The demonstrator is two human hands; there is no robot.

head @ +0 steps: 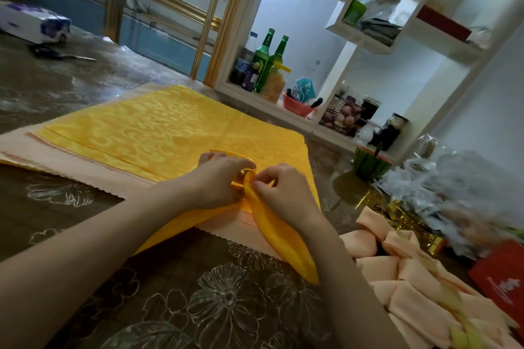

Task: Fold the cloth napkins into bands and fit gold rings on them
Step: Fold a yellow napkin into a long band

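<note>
The left hand [215, 183] grips the gold ring [243, 176], the right hand [283, 193] pinches the folded yellow napkin band [279, 238] beside it; the band trails toward 5 o'clock on the bench [198, 292], napkin stack [158, 127] at 11 o'clock

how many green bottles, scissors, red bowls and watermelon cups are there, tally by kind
green bottles: 2
scissors: 1
red bowl: 1
watermelon cup: 1
total: 5
</note>
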